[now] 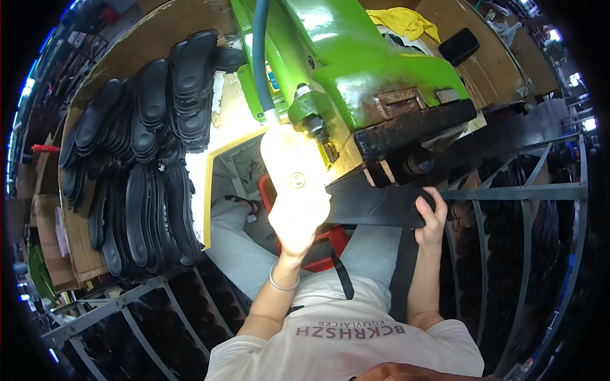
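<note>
In the head view, we are seeing the right hand (429,219) curling its fingers round the right end of a black ribbed piece (372,204), which is stretching between both hands before the green machine (381,70). Glare from the lamp (289,152) is washing out the left hand (295,222), so we are not telling its grip.

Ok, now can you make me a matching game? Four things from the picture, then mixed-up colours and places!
Things:
1. big machine
2. cloth
3. stacked soles
4. right hand

Colours and places:
a. at the end of a black ribbed piece
b. yellow
c. piled up on the picture's left side
d. mostly green

Right pairs: 1-d, 2-b, 3-c, 4-a
</note>
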{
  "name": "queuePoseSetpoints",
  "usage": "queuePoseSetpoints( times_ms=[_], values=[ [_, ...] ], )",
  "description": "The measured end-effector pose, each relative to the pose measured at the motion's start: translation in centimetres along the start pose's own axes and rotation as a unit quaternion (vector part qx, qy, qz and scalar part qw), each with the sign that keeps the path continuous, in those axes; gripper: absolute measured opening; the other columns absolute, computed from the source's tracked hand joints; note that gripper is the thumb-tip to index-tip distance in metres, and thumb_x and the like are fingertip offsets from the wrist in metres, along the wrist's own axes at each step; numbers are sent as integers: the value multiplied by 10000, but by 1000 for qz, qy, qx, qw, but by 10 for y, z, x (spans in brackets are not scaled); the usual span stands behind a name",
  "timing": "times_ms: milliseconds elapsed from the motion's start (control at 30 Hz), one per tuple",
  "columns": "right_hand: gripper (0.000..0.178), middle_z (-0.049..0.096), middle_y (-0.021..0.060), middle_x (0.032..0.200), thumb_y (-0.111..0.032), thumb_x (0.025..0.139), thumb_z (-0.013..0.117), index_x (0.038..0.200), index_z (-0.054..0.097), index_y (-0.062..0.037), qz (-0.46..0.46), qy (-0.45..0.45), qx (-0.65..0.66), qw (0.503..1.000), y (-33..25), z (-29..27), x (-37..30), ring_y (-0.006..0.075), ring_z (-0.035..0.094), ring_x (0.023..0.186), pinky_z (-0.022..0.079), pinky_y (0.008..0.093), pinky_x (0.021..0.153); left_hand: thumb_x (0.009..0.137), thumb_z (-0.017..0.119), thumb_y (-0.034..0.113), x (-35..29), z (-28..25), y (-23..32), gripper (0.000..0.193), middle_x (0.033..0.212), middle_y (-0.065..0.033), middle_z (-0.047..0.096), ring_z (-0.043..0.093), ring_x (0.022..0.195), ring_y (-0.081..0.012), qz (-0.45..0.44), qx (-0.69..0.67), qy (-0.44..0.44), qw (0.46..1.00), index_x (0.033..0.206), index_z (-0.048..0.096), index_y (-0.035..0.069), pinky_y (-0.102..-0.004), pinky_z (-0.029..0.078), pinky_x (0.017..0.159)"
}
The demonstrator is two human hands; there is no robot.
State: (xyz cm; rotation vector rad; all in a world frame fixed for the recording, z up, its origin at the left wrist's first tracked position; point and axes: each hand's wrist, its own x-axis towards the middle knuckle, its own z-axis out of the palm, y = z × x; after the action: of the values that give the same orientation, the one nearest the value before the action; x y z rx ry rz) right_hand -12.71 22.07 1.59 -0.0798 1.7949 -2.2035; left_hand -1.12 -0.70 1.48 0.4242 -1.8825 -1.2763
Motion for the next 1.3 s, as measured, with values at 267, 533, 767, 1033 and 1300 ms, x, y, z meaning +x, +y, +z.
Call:
queuePoseSetpoints(
  times_ms=[267, 533, 767, 1033, 1300],
  values=[
    [148, 579, 11, 749, -74, 764, 642, 871, 576, 4, -39, -136, -5, 990, -27, 49, 45, 58, 532, 664, 428, 191, 623, 732, 667, -31, 0, -35, 3, 181, 871, -80, 617, 598, 793, -153, -87, -26, -12, 996, 907, 623, -45, -252, 475, 739],
    [296, 609, 30, 919, -40, 734, 715, 989, 583, 33, -222, -254, -179, 924, -16, 95, 42, 78, 551, 834, 441, 212, 754, 700, 721, -21, 7, -73, 8, 227, 827, -83, 650, 621, 735, -137, -117, -68, -14, 991, 904, 625, -30, -250, 495, 672],
    [243, 565, -15, 829, -38, 772, 697, 970, 572, 25, -157, -157, -57, 973, -9, 71, 35, 56, 506, 754, 411, 190, 690, 699, 726, 47, 18, -43, 16, 201, 786, -118, 663, 656, 699, -203, -11, 216, -187, 958, 874, 638, -1, -290, 518, 654],
    [202, 586, 12, 841, -100, 860, 608, 1008, 539, 19, -140, -83, -57, 985, -18, 43, 53, 42, 516, 706, 418, 164, 654, 668, 764, 73, 30, -7, 11, 202, 726, -101, 627, 607, 621, -167, -37, 58, -133, 989, 794, 624, -1, -273, 491, 593],
    [213, 589, 10, 905, -31, 840, 597, 1042, 547, 18, -157, -195, -53, 967, -5, 96, 28, 40, 511, 771, 410, 183, 681, 615, 819, 92, 35, -71, -9, 248, 628, -69, 557, 535, 524, -125, -55, 5, -109, 993, 712, 609, 0, -255, 442, 507]
  ],
)
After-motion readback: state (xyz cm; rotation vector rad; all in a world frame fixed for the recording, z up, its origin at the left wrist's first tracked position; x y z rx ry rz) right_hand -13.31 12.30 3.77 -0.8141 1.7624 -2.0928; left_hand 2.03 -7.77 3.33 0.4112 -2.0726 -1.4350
